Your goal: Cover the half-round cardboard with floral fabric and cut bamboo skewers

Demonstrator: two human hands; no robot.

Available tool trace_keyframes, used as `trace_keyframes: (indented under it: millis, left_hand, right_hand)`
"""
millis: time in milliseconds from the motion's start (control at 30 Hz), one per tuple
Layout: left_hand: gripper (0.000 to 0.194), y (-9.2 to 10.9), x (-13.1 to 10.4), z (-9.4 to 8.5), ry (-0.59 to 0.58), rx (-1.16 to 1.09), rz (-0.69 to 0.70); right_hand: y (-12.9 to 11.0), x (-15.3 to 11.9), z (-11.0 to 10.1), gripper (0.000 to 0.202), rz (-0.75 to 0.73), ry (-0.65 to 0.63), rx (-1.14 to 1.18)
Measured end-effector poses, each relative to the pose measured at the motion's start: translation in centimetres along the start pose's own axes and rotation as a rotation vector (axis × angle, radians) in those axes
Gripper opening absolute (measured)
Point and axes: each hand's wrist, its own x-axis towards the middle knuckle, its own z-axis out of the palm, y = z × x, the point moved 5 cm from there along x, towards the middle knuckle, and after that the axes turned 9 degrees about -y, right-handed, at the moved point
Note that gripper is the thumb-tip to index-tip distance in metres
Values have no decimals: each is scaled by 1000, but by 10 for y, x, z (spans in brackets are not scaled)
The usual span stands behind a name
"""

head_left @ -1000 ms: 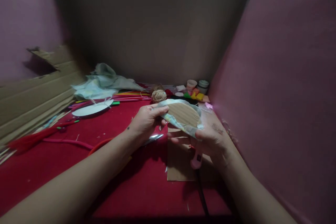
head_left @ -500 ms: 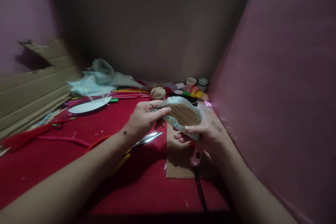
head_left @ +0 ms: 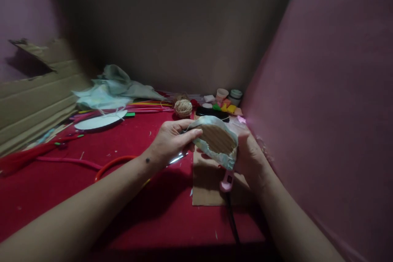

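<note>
A rounded cardboard piece (head_left: 216,138) with pale blue-green patterned cloth folded over its rim is held up at the centre, its corrugated face toward me. My left hand (head_left: 175,137) pinches its left end, thumb on the front. At its right end, my right hand (head_left: 251,157) presses against the cloth edge; the thumb has come off the front, and most of its fingers are hidden behind the piece. Below lies a pink tool with a black cord, seemingly a glue gun (head_left: 227,182), on a flat cardboard sheet (head_left: 205,194). Scissors (head_left: 178,157) lie partly under my left wrist.
Crumpled pale cloth (head_left: 107,90), a white oval piece (head_left: 100,122) and twine balls (head_left: 183,107) lie at the back of the red surface (head_left: 132,229). Small tubs (head_left: 236,96) and coloured packets (head_left: 231,108) stand back right. Pink wall (head_left: 331,102) borders the right, cardboard (head_left: 37,94) the left.
My right thumb has lifted off the front of the piece, and that hand has shifted to its right edge. My left hand keeps its pinch. The view has turned slightly.
</note>
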Motion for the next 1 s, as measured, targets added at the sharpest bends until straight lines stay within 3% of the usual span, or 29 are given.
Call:
trace_keyframes:
  millis: [133, 267, 333, 467, 567, 733, 1000]
  left_hand:
    - [18, -11, 4, -11, 69, -39, -19]
    - [22, -21, 11, -21, 130, -219, 0]
    - [22, -25, 12, -23, 183, -310, -12]
    - [23, -29, 9, -14, 216, -413, -59]
    - [21, -32, 6, 1, 150, -438, -109]
    - [22, -36, 0, 19, 67, -410, -138]
    - [28, -35, -1, 24, -19, -325, -134]
  right_hand:
    - [-13, 5, -13, 73, -103, 71, 195]
    - [-5, 7, -34, 31, -80, 263, 214]
    - [4, 7, -27, 22, -8, 217, 111]
    - [10, 7, 14, 48, 9, -26, -54]
    - [3, 8, 31, 53, -144, -32, -93]
    - [5, 10, 20, 40, -222, 87, -84]
    - [11, 11, 8, 40, -216, 162, 82]
